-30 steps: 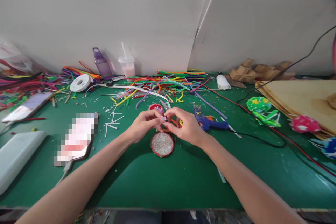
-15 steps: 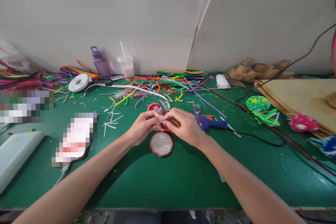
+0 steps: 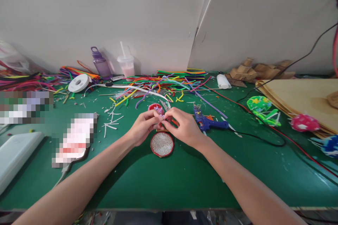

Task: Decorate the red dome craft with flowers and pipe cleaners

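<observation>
My left hand and my right hand meet at the middle of the table, their fingertips pinched together. Between them is a small light-purple piece of pipe cleaner, mostly covered by the fingers. Just below the hands lies a round disc with a red rim and a white, beaded-looking surface. Behind my left fingers a red round piece with purple bits partly shows. The metal jaws of a cutting tool stick out beyond my right fingers; its handles are largely hidden.
A blue glue gun lies to the right, its black cord trailing away. Pipe cleaners are heaped at the back, near a purple bottle and a lidded cup. Left are a ribbon spool and a phone.
My right fingers have shifted slightly left and changed their bend around the purple piece. My left hand has hardly moved, and both hands still pinch the piece.
</observation>
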Motion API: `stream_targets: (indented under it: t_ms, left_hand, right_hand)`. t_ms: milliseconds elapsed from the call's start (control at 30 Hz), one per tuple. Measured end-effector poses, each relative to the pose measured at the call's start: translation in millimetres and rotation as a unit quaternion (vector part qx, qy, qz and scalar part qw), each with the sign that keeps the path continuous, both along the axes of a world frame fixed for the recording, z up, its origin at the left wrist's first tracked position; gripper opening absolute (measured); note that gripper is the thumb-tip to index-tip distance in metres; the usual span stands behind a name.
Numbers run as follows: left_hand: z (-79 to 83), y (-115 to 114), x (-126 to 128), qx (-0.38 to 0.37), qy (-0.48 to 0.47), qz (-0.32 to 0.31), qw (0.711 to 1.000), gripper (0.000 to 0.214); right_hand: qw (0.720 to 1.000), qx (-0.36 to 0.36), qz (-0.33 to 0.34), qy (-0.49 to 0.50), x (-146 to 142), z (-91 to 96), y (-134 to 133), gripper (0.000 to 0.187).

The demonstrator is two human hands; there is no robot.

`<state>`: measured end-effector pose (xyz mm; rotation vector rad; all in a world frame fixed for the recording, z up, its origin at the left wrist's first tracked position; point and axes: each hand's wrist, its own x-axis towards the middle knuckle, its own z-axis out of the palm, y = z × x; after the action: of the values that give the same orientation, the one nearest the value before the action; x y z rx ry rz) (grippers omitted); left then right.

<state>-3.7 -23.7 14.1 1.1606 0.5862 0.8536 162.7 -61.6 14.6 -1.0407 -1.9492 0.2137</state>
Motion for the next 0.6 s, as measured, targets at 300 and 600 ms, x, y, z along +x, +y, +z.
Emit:
stream_targets:
  t_ms: [300, 600]
  left_hand:
    - [-5.3, 1, -1, 0.093, 0.064, -0.018, 0.993, 0.021]
    - [-4.7, 4, -2, 0.108, 0.096, -0.018, 0.989, 0.026]
  right_hand:
    - [0.939, -0.280, 0.104, 0.168, 2, 9.7, 0, 0.029]
    - [0.951, -0.236, 0.102, 0.169, 4, 11.1, 0, 0.011]
